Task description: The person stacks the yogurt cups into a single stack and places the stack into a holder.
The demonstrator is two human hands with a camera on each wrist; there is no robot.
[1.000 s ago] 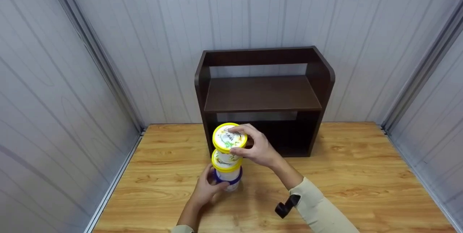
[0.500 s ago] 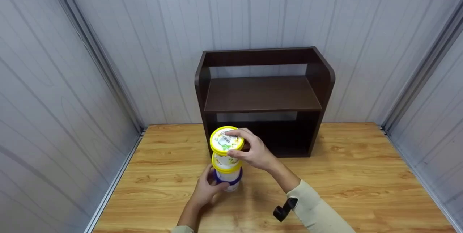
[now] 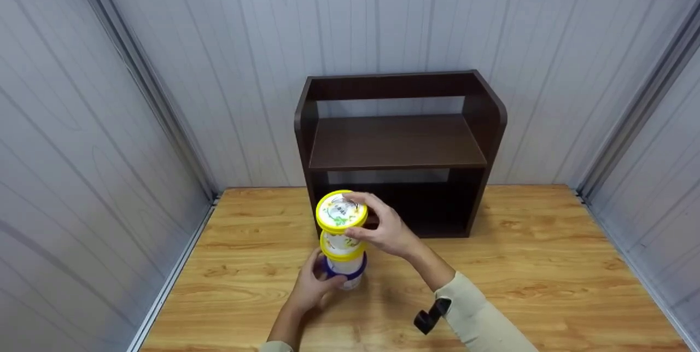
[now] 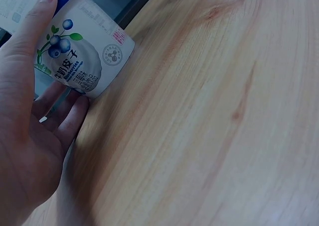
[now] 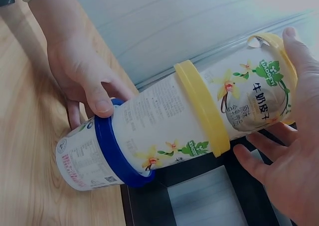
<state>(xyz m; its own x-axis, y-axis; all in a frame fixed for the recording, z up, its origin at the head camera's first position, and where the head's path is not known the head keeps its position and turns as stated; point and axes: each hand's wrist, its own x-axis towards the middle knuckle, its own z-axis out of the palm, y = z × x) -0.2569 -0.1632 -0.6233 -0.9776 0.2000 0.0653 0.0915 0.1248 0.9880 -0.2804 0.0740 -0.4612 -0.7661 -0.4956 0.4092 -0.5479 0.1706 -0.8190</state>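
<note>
Three yogurt tubs stand in one upright stack on the wooden table. The bottom tub (image 5: 82,156) has a blue lid and blueberry print. On it sits the middle tub (image 5: 154,118), yellow-lidded with a vanilla flower print. The top tub (image 3: 340,212), also yellow-lidded, rests on the middle one, touching it in the right wrist view. My left hand (image 3: 309,287) holds the bottom tub near its blue lid, thumb in front and fingers on the far side. My right hand (image 3: 387,230) grips the top tub by its lid and side, thumb and fingers around it.
Behind the stack stands a dark brown two-level shelf (image 3: 399,141), close to the tubs. The wooden table (image 3: 547,264) extends to both sides. Pale panelled walls (image 3: 262,40) enclose the back and sides. A black strap (image 3: 432,316) hangs from the right sleeve.
My right hand has shifted slightly left and down with the top tub, bringing it more over the middle tub. The left hand and the two lower tubs have stayed put.
</note>
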